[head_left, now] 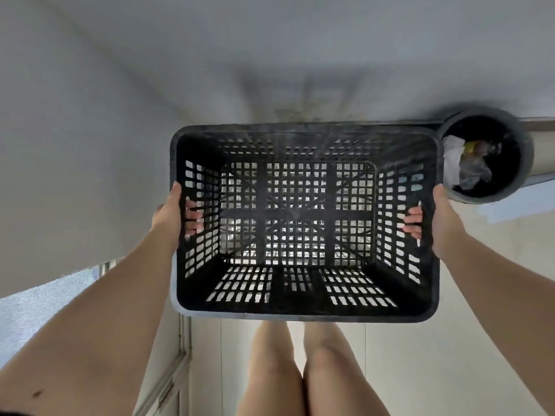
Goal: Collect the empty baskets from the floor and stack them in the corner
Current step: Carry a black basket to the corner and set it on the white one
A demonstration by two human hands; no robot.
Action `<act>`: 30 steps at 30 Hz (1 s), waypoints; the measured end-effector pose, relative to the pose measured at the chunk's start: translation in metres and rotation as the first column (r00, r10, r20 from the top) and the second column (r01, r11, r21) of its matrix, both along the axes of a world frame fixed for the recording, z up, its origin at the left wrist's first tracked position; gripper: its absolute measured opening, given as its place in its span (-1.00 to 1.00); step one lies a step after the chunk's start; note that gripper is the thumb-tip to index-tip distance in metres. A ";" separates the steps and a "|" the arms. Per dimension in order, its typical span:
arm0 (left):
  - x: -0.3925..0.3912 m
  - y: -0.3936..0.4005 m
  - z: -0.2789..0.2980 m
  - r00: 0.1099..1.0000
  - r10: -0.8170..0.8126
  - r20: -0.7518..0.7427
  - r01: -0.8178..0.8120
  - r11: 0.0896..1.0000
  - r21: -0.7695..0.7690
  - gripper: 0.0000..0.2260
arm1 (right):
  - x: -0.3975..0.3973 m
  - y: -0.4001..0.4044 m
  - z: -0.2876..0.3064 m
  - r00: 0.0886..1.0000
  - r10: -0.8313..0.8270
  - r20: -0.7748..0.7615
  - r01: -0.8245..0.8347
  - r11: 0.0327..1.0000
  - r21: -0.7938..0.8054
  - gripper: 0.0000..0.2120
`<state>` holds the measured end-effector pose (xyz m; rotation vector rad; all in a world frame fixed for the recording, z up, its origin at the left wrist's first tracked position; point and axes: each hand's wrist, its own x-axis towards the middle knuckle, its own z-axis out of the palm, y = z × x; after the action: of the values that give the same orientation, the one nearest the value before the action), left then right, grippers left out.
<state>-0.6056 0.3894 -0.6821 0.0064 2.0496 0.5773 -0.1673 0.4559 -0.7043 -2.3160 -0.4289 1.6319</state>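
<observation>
Both hands, left hand (168,214) and right hand (443,217), grip opposite short sides of the black basket (303,307), fingers curled through its wall slots, beside a round bin (525,151).

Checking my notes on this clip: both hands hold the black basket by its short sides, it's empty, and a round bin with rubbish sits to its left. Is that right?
One thing is off: the bin sits to the right of the basket, not the left, as the head view shows. The rest holds: the left hand and right hand hold the black basket by its short sides, and it's empty.
</observation>
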 end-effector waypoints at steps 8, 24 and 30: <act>0.016 0.018 -0.037 0.971 -0.052 -0.234 0.049 0.999 -0.020 -0.48 | 0.003 0.025 -0.041 0.994 -0.080 0.080 0.083 0.996 -0.029 -0.31; -0.004 0.011 -0.031 0.980 -0.006 -0.197 0.007 1.000 0.004 -0.50 | -0.010 0.007 -0.034 0.989 -0.085 0.120 0.084 0.996 0.014 -0.34; -0.005 0.013 -0.019 0.987 0.033 -0.155 -0.024 0.998 0.064 -0.49 | -0.018 0.019 -0.011 0.993 -0.094 0.078 0.088 0.993 0.078 -0.35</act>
<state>-0.6101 0.4026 -0.7015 0.0607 2.1856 0.6761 -0.1849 0.4752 -0.7157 -2.3173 -0.3888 1.4590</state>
